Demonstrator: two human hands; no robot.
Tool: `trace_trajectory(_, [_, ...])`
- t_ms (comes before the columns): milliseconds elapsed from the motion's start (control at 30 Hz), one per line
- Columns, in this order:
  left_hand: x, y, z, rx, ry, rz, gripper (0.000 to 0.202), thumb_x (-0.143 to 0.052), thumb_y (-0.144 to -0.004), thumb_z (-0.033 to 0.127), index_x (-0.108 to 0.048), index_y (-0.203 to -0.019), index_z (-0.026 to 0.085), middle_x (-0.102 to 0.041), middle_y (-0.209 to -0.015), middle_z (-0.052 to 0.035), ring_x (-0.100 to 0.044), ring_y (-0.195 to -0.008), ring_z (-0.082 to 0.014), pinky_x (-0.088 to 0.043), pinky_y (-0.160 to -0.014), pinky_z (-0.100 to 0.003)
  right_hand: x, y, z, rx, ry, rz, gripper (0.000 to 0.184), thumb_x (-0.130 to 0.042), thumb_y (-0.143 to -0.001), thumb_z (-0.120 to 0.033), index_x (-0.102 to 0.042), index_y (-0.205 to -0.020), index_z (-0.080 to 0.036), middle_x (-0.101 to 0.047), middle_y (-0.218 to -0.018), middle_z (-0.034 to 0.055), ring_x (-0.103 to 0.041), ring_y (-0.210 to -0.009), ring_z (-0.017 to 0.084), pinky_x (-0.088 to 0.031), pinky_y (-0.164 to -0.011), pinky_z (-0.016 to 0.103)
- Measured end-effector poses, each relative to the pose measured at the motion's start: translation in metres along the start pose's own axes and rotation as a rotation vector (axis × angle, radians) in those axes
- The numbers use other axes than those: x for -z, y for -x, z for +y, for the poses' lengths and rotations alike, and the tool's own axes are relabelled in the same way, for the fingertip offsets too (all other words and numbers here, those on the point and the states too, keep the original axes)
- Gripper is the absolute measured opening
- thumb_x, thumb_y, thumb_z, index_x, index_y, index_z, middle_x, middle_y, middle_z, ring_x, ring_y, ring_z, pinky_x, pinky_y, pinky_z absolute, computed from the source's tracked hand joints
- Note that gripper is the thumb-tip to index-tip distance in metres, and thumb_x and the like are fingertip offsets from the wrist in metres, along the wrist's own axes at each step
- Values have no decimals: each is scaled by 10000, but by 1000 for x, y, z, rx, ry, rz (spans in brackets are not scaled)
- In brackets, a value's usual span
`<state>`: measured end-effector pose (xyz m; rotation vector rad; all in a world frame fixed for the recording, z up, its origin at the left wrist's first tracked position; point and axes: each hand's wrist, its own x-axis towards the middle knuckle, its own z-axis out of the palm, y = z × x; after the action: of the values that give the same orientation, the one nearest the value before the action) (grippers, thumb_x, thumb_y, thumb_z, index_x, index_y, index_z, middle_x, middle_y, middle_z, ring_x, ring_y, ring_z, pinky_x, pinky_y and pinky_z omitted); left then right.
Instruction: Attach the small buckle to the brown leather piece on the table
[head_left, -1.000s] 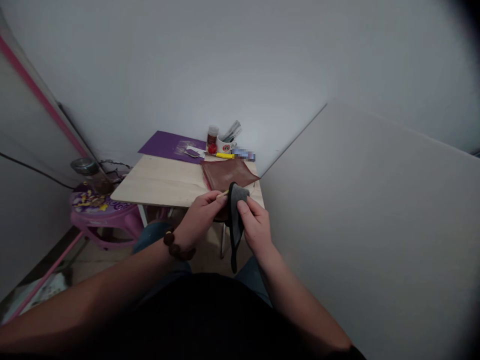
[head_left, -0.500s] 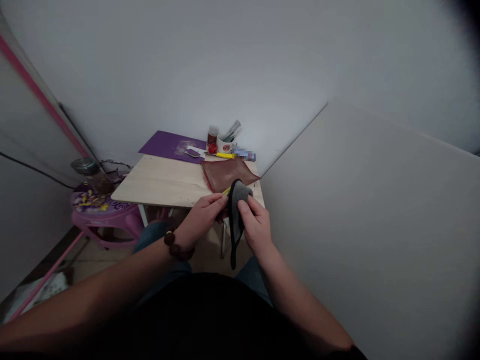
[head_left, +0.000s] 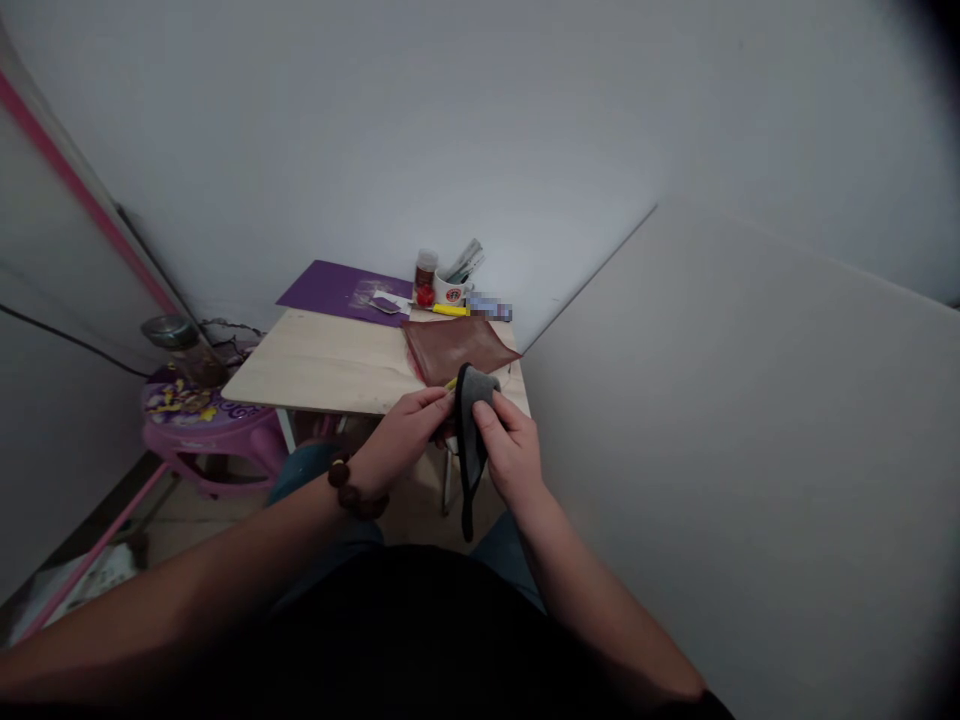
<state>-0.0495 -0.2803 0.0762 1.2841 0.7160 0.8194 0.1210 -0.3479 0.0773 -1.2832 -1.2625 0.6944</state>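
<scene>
Pinching a grey cloth piece [head_left: 469,425] with a black edge, the right hand [head_left: 512,445] is by the wooden table's [head_left: 315,360] near edge. The left hand [head_left: 409,425] pinches a thin yellow stick [head_left: 451,384] there. On the table lies a smooth brown sheet [head_left: 457,350]. At its far edge, a white mug [head_left: 453,295] holds thin things [head_left: 468,260] and a jar [head_left: 426,268] has red-brown stuff inside.

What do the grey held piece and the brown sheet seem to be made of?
The grey piece looks like matte fabric, perhaps felt: it curves and shows no shine. The brown sheet looks like smooth leather or imitation, with a faint sheen; which, I cannot tell.
</scene>
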Motion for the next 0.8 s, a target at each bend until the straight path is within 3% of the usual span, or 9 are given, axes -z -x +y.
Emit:
trace_trajectory(167, [0,-2,-4,4,-29,13,378,-783,-973,573,-776,-939,197,-680,-854,-26,-590,-804,-193,-491,-694,-293,0,0,1,1,-23,21,363,-707,-1073,-566,-875,-1098,-246,-784,-1003,47,-645,-913,232,-549,-826,353])
trace_trajectory(467, [5,-6,-14,16,20,26,289,-764,-988,498,-791,-960,212,-642,-799,-9,-558,-765,-180,-437,-691,-281,0,0,4,-30,13,-55,325,-714,-1043,-522,-840,-950,-237,-685,-841,13,-560,-800,199,-456,-729,327])
trace_trajectory(800, [5,-9,-19,4,33,28,315,-767,-1009,512,-767,-921,209,-641,-789,-5,-586,-756,-170,-468,-709,-280,-2,0,6,-47,-4,-15,332,-723,-1029,-550,-875,-1057,-256,-790,-979,40,-644,-895,235,-543,-813,355])
